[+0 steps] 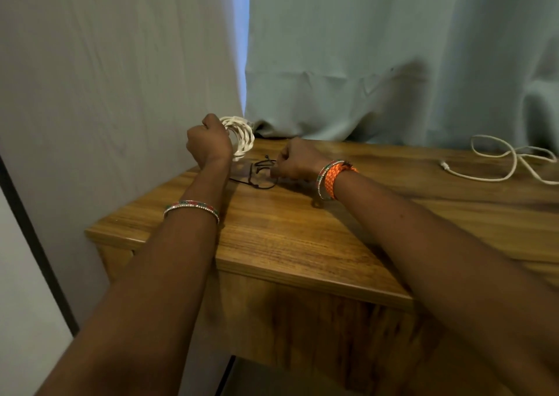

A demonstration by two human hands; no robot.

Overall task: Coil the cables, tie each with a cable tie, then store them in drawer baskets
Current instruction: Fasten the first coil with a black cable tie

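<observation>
Counting two white cables (pixel 239 137) (one coiled)

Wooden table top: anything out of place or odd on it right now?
One thing: a loose white cable sprawls uncoiled at the wooden table's far right. The left hand holds a coiled white cable.

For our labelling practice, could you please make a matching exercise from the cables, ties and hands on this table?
Things:
1. white coil
2. loose cable
3. black ties
4. right hand

States:
A. uncoiled at the table's right end
B. held in the left hand
C. closed at the ties
D. lying between the hands

Pairs: 1-B, 2-A, 3-D, 4-C
</observation>
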